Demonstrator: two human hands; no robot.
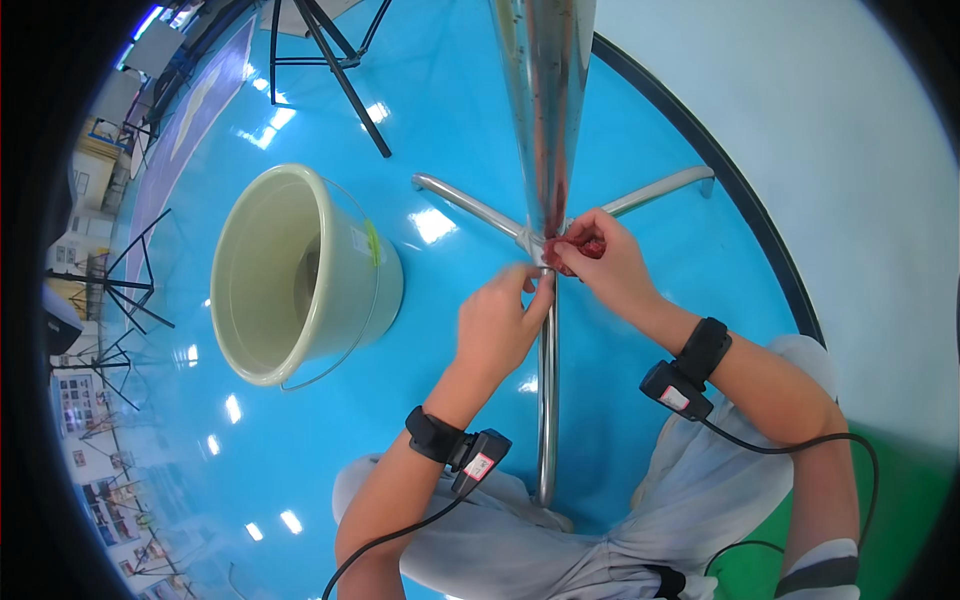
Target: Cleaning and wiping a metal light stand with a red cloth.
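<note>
A polished metal pole (551, 112) rises from a hub with three tubular legs on the blue floor. My right hand (619, 262) grips a crumpled red cloth (562, 255) and presses it against the hub at the foot of the pole. Just left of it, my left hand (495, 322) has its thumb and fingers curled at the top of the front metal leg (548, 390). Whether those fingertips grip the leg or only lie beside it, I cannot tell. Part of the hub is hidden behind the cloth and fingers.
A pale bucket (375, 300) with a wire handle stands tilted in view to the left, with some dark liquid visible inside. Black stand legs (337, 67) are beyond it. A white wall (787, 112) with a dark skirting (720, 150) borders the right side.
</note>
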